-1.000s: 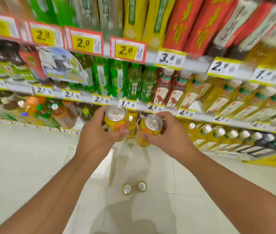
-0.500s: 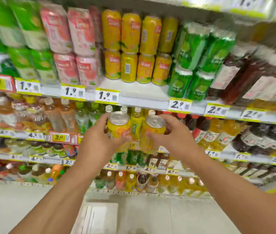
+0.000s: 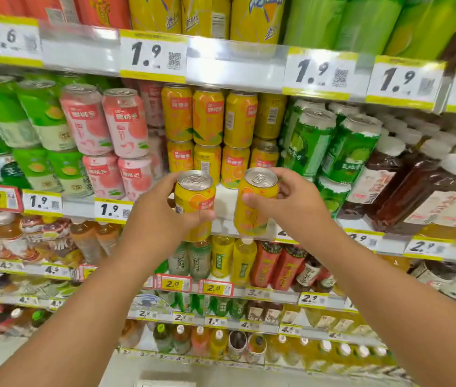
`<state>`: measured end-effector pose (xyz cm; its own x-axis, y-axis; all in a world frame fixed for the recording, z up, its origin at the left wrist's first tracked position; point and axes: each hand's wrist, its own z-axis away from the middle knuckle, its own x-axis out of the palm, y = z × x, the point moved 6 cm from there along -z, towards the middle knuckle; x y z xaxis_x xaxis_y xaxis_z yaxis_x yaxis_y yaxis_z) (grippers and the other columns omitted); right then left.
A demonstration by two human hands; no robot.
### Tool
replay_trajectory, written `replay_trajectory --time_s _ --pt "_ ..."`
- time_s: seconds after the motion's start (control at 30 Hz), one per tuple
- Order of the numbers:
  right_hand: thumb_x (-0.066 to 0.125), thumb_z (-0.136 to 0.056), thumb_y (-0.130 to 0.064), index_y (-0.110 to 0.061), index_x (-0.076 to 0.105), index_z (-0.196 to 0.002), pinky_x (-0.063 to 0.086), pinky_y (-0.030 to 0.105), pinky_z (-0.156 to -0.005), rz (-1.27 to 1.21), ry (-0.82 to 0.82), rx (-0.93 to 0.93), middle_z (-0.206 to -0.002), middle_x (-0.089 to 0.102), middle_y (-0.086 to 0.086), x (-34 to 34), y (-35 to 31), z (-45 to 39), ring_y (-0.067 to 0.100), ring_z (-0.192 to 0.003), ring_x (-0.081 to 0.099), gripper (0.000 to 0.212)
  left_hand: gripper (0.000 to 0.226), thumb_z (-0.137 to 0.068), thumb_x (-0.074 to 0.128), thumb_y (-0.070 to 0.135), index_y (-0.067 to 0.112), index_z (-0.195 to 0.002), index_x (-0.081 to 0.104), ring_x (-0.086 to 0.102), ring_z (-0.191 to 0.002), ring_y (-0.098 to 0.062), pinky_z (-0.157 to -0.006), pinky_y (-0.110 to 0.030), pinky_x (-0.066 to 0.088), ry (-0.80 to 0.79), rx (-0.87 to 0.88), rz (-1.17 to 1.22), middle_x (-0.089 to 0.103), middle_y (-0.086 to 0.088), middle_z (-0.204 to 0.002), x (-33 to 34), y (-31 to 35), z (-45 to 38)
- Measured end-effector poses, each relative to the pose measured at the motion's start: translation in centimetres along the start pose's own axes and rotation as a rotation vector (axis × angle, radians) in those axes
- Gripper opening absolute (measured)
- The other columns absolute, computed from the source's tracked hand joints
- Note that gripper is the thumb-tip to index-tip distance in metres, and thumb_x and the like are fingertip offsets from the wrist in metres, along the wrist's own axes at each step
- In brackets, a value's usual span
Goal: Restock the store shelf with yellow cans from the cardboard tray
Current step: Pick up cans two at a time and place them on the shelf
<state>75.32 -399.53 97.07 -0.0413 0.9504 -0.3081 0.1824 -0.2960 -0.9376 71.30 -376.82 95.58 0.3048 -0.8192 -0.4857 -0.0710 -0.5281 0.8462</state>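
Far left of the shelf (image 3: 81, 203): green cans (image 3: 30, 113), then pink cans (image 3: 125, 127) stacked two high, price tags (image 3: 114, 210) on the edge strip below.

My left hand (image 3: 162, 219) is wrapped around a yellow can (image 3: 194, 202), thumb across the front near the red label patch, fingers behind it. Can is upright, silver top with pull tab facing me, orange fruit print on the side. It sits in the air just in front of the shelf edge.

Behind and between my hands: yellow cans on the shelf (image 3: 210, 118), same design, two tiers, set back from the edge. White bare shelf strip shows in front of them.

My right hand (image 3: 291, 208) grips a second yellow can (image 3: 254, 202), thumb on the near side, fingers curled round the far side. Tilted slightly, top leaning right. Same silver lid, same yellow body with orange print. Also just in front of the shelf edge, beside the first can but not touching.

Right of that: green-label cans (image 3: 313, 141), then dark tea bottles (image 3: 405, 191) with white caps.
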Motion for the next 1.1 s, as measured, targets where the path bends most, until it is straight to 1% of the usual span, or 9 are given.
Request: replay_trajectory --time_s 0.13,0.33,0.43,0.57,0.7,0.8,0.9,1.0,1.1 --pt "0.087 -0.073 -0.030 -0.029 0.066 -0.113 0.060 0.023 -0.069 0.019 0.030 0.004 -0.094 0.076 -0.013 -0.2 -1.1 -2.4 0.003 -0.081 0.073 0.046 0.063 -0.065 0.089 0.040 0.044 -0.120 0.058 0.057 -0.086 0.017 -0.066 -0.016 0.045 -0.012 0.025 0.024 0.069 0.024 -0.091 0.1 1.0 -1.9" --pt "0.088 -0.071 -0.035 -0.031 0.067 -0.110 0.059 0.021 -0.069 0.040 0.146 0.026 -0.094 0.075 -0.014 0.2 -1.8 -4.2 -0.002 -0.081 0.071 0.044 0.064 -0.067 0.088 0.041 0.044 -0.123 0.058 0.057 -0.087 0.016 -0.065 -0.017 0.045 -0.056 0.075 0.037 0.068 0.025 -0.092 -0.1 1.2 -4.5" --pt "0.087 -0.071 -0.036 -0.034 0.069 -0.100 0.057 0.015 -0.067 0.092 0.234 0.030 -0.091 0.073 -0.014 0.7 -2.2 -4.5 -0.006 -0.079 0.068 0.034 0.065 -0.066 0.088 0.042 0.043 -0.123 0.057 0.060 -0.083 0.012 -0.063 -0.019 0.047 -0.079 0.094 0.026 0.068 0.023 -0.094 -0.4 0.7 -5.6" --pt "0.086 -0.070 -0.041 -0.032 0.069 -0.100 0.056 0.023 -0.073 0.189 0.342 0.061 -0.101 0.070 -0.004 1.3 -3.1 -4.7 0.009 -0.090 0.067 0.035 0.064 -0.066 0.089 0.040 0.044 -0.122 0.058 0.063 -0.085 0.010 -0.066 -0.014 0.047 -0.160 0.109 0.065 0.072 0.023 -0.096 -0.7 0.4 -6.7" --pt "0.085 -0.073 -0.037 -0.022 0.067 -0.111 0.058 0.030 -0.078 0.183 0.459 0.076 -0.101 0.068 -0.004 1.5 -3.9 -5.4 0.015 -0.093 0.067 0.044 0.053 -0.068 0.089 0.032 0.048 -0.108 0.060 0.064 -0.084 0.015 -0.061 -0.002 0.045 -0.241 0.148 0.119 0.069 0.035 -0.093 -1.1 0.7 -7.8" --pt "0.084 -0.073 -0.040 -0.019 0.052 -0.135 0.051 0.029 -0.085 0.206 0.560 0.113 -0.111 0.056 -0.006 1.5 -4.3 -5.9 0.013 -0.102 0.058 0.073 0.061 -0.063 0.091 0.034 0.045 -0.115 0.060 0.066 -0.088 0.004 -0.074 -0.015 0.053 -0.231 0.159 0.117 0.072 0.025 -0.095 -1.4 0.3 -8.8" --pt "0.084 -0.074 -0.038 -0.017 0.051 -0.132 0.044 0.018 -0.069 0.201 0.636 0.119 -0.100 0.052 -0.010 1.6 -4.7 -6.2 0.011 -0.093 0.055 0.070 0.072 -0.059 0.091 0.042 0.043 -0.122 0.058 0.067 -0.094 -0.010 -0.085 -0.037 0.056 -0.232 0.178 0.077 0.071 0.016 -0.103 -1.4 -0.3 -9.6" --pt "0.084 -0.075 -0.031 -0.016 0.054 -0.129 0.044 0.015 -0.064 0.173 0.697 0.119 -0.098 0.053 -0.009 2.0 -4.9 -6.5 0.012 -0.090 0.057 0.063 0.074 -0.058 0.089 0.048 0.044 -0.124 0.057 0.066 -0.095 -0.007 -0.084 -0.033 0.055 -0.254 0.206 0.060 0.070 0.020 -0.105 -1.4 -0.7 -10.2" --pt "0.081 -0.079 -0.028 -0.015 0.052 -0.134 0.052 0.031 -0.084 0.152 0.745 0.127 -0.103 0.055 -0.006 2.3 -4.8 -7.0 0.014 -0.094 0.056 0.063 0.074 -0.059 0.089 0.048 0.044 -0.125 0.057 0.065 -0.094 -0.004 -0.085 -0.032 0.055 -0.271 0.216 0.052 0.068 0.022 -0.105 -1.4 -1.2 -10.7"
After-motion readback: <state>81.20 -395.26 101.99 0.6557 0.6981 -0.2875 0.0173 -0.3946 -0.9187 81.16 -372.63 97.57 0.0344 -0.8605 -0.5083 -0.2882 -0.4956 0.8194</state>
